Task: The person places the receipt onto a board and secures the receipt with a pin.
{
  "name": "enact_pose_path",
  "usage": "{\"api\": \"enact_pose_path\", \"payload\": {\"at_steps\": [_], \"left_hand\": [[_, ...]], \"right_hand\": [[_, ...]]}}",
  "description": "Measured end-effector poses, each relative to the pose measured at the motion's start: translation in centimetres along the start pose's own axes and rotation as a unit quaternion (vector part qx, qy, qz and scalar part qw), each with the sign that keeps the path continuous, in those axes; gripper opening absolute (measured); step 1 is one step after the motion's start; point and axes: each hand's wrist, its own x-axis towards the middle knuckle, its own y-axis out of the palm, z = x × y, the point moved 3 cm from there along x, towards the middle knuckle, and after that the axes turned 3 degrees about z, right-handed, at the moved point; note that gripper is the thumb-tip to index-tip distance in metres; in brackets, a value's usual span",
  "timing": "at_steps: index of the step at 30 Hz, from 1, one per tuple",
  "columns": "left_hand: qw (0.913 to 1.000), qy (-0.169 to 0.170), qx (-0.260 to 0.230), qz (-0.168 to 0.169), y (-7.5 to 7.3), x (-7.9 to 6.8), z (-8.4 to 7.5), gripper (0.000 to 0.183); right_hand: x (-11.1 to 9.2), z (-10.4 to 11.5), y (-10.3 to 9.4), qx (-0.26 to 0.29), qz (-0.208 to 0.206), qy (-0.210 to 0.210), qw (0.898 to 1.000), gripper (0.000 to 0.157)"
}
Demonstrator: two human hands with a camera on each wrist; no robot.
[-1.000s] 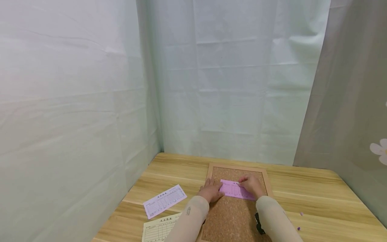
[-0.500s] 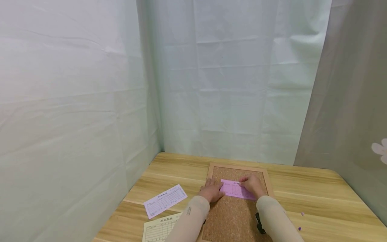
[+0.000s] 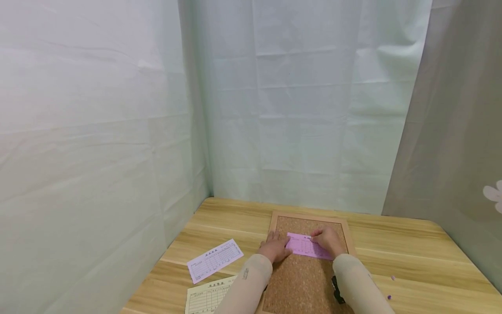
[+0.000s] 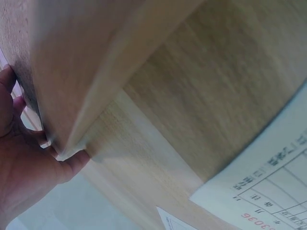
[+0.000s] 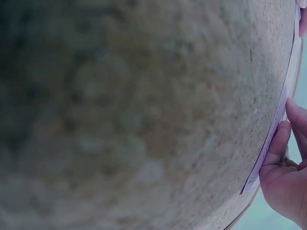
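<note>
A pink printed form (image 3: 302,246) lies across the upper half of a wood-framed cork board (image 3: 300,279). My left hand (image 3: 273,247) rests over the board's left side with fingers spread, the fingertips and thumb at the form's left edge. In the left wrist view, the left hand (image 4: 29,167) spans the frame's edge. My right hand (image 3: 328,241) bends over the form's right half, thumb and forefinger together near its top edge. They pinch something small and pale, mostly hidden; I cannot tell its kind. The right wrist view shows the right hand (image 5: 288,167) low against the form.
To the left on the table (image 3: 231,218) lie a pale lilac form (image 3: 215,261) and a cream form (image 3: 208,298), partly under the left sleeve. Two tiny purple pieces (image 3: 389,297) lie right of the board. Light curtains (image 3: 298,109) hang behind and beside the table.
Both hands stay where they were on the pink form, and the papers and board lie the same. Only a very slight shift of the head view shows.
</note>
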Motion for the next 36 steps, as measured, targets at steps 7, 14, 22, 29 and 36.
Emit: {"api": "enact_pose_path", "payload": {"at_steps": [7, 14, 22, 29, 36], "left_hand": [[1.0000, 0.002, 0.004, -0.001, -0.07, -0.10, -0.07, 0.053], [1.0000, 0.001, 0.001, -0.001, -0.17, -0.15, -0.11, 0.053], [1.0000, 0.000, -0.001, 0.002, -0.11, -0.09, -0.08, 0.053], [1.0000, -0.002, -0.006, 0.001, -0.06, -0.07, -0.05, 0.054], [1.0000, -0.002, -0.006, 0.003, -0.06, -0.04, -0.07, 0.053]], "right_hand": [[-0.07, 0.10, -0.05, -0.002, -0.002, -0.007, 1.000, 0.008], [-0.07, 0.18, -0.03, -0.011, -0.004, -0.011, 1.000, 0.009], [-0.28, 0.44, -0.12, -0.018, -0.002, -0.009, 1.000, 0.010], [-0.12, 0.49, -0.03, -0.035, -0.009, -0.016, 0.999, 0.009], [0.00, 0.54, 0.10, -0.046, -0.013, -0.008, 0.999, 0.007]]}}
